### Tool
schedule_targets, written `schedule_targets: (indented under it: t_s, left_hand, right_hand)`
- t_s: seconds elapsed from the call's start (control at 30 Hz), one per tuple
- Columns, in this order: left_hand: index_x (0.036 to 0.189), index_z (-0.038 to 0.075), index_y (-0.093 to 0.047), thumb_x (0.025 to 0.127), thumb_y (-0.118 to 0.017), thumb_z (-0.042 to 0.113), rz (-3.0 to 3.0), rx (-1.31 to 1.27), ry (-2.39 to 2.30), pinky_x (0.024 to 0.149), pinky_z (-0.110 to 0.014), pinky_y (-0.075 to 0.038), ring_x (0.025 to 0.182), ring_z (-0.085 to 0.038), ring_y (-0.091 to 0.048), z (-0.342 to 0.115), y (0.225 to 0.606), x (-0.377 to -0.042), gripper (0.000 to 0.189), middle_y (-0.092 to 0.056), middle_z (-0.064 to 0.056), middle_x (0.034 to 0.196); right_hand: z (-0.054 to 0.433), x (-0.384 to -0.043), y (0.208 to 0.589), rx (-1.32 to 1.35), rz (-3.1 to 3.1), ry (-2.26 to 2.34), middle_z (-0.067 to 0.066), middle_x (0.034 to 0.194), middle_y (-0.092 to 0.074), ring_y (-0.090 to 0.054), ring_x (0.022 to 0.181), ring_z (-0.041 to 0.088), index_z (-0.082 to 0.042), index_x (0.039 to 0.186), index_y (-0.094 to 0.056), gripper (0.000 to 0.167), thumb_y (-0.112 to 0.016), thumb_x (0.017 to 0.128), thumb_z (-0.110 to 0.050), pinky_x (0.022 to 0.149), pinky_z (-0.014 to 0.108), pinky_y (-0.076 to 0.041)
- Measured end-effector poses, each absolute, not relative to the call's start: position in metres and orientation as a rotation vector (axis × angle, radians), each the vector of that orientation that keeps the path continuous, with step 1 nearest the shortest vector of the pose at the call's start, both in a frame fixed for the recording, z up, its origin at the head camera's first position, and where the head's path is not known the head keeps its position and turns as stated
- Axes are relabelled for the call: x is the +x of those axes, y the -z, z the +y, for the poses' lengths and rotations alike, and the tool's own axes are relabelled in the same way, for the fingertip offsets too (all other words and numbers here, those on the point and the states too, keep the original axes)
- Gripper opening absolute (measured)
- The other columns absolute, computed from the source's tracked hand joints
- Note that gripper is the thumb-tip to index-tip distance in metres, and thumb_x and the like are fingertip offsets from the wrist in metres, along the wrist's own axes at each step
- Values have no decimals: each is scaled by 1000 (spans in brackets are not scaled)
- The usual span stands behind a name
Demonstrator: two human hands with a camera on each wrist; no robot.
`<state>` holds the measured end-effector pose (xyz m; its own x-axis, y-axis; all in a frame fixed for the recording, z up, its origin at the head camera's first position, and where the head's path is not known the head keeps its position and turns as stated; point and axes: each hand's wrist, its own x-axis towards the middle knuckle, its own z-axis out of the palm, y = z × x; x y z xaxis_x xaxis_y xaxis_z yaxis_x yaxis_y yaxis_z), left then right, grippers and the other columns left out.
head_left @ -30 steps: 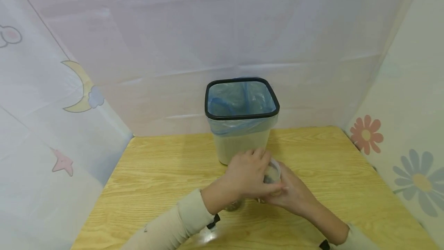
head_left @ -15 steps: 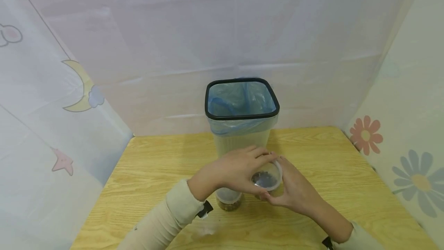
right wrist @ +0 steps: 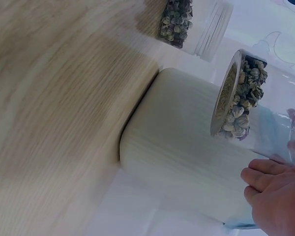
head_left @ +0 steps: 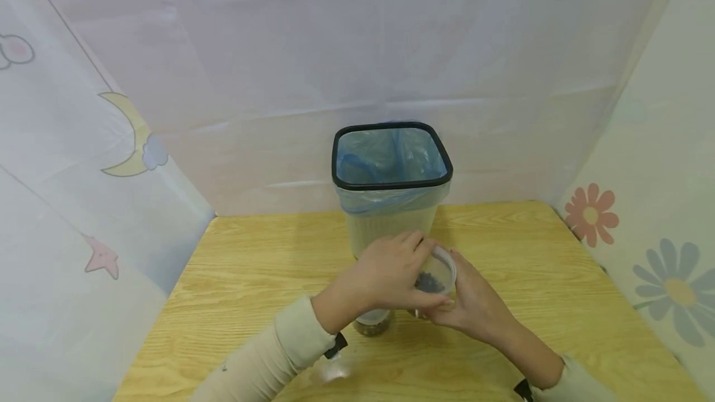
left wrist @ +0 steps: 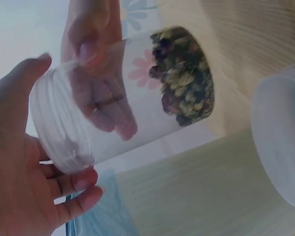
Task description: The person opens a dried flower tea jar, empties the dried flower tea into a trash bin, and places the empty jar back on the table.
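Observation:
Both hands hold a clear plastic jar (left wrist: 137, 98) with dried flower buds (left wrist: 182, 73) at its bottom, raised above the table in front of the bin. My left hand (head_left: 391, 272) curls its fingers and thumb around the jar's ringed top end. From the other side my right hand (head_left: 472, 303) grips the jar's wall; its fingers show through the plastic in the left wrist view. A second jar (head_left: 372, 324) of buds stands on the table below my left forearm, partly hidden by it. Its frosted top (left wrist: 285, 137) shows beside the held jar.
A pale trash bin (head_left: 391, 222) with a black rim and blue liner stands behind the hands. The wooden table (head_left: 268, 259) meets a pale cloth backdrop (head_left: 279, 110) at its back, and printed cloths hang at both sides.
My left hand spread and turned on the jar's top half a second ago, and its thumb now wraps round the front again. The jar stays near the same place, its top tipped slightly differently.

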<state>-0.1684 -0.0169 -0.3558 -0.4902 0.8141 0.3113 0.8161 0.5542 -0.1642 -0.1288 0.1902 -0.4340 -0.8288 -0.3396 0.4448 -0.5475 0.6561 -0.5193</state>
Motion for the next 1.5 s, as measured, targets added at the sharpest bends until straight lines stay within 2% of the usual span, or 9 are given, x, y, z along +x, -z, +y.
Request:
schedule_targets:
  t_s: [0.13, 0.27, 0.37, 0.43, 0.53, 0.77, 1.0, 1.3, 1.5]
  left_hand:
    - [131, 15, -59, 86, -50, 82, -2422, -1292, 23, 79, -26, -56, 95, -11, -61, -16, 360, -168, 82, -60, 2, 113]
    - [146, 17, -48, 82, -54, 84, -2508, -1396, 97, 96, -30, -52, 120, -15, -54, -21, 355, -172, 93, -54, -1, 135]
    - [155, 20, -36, 80, -63, 79, -2541, -1561, 172, 111, -34, -43, 138, -18, -41, -26, 347, -177, 100, -40, -3, 155]
    - [157, 21, -33, 81, -67, 75, -2522, -1668, 198, 117, -34, -37, 144, -19, -35, -28, 343, -180, 99, -32, -3, 161]
    - [157, 21, -35, 85, -68, 68, -2474, -1788, 208, 119, -31, -33, 147, -19, -33, -29, 341, -182, 93, -30, -4, 163]
    - [158, 24, -37, 88, -73, 55, -2512, -1914, 236, 118, -23, -28, 143, -12, -34, -27, 342, -184, 85, -38, 5, 157]
    - [155, 24, -42, 88, -70, 62, -2518, -1837, 169, 113, -24, -36, 137, -12, -41, -23, 341, -182, 82, -45, 6, 151]
    - [151, 27, -47, 89, -65, 66, -2542, -1650, 86, 97, -26, -51, 126, -13, -50, -18, 342, -177, 75, -53, 4, 140]
    - [147, 25, -51, 91, -57, 71, -2528, -1555, 69, 89, -25, -53, 117, -13, -53, -15, 351, -175, 72, -56, 2, 135]
  right_hand:
    - [190, -129, 435, 696, -2573, -984, -6, 126, -56, -58, 111, 13, -20, 149, -42, 89, -90, 76, -40, 89, 46, -55]
    - [193, -130, 435, 713, -2582, -1033, 0, 132, -57, -59, 117, 21, -17, 150, -40, 91, -90, 76, -38, 91, 50, -54]
    - [195, -131, 435, 733, -2596, -1030, 7, 142, -53, -55, 127, 31, -16, 153, -36, 99, -91, 74, -38, 98, 56, -51]
    - [197, -132, 434, 747, -2606, -1025, 7, 147, -49, -52, 132, 33, -18, 155, -33, 103, -92, 74, -40, 101, 57, -49]
    - [198, -132, 434, 776, -2615, -1034, 4, 151, -46, -51, 133, 30, -22, 157, -29, 106, -91, 74, -41, 102, 56, -49]
    - [195, -130, 433, 782, -2656, -959, 5, 157, -40, -45, 139, 28, -24, 161, -20, 109, -83, 78, -56, 105, 54, -47]
    - [196, -131, 434, 774, -2658, -970, 3, 156, -41, -47, 137, 26, -28, 161, -19, 107, -82, 79, -56, 103, 52, -49]
    - [197, -132, 434, 724, -2665, -994, -6, 144, -50, -57, 122, 14, -30, 158, -26, 100, -84, 79, -52, 92, 43, -55]
    - [195, -132, 439, 701, -2641, -1039, -5, 147, -49, -55, 126, 17, -30, 157, -29, 99, -84, 78, -52, 96, 45, -54]
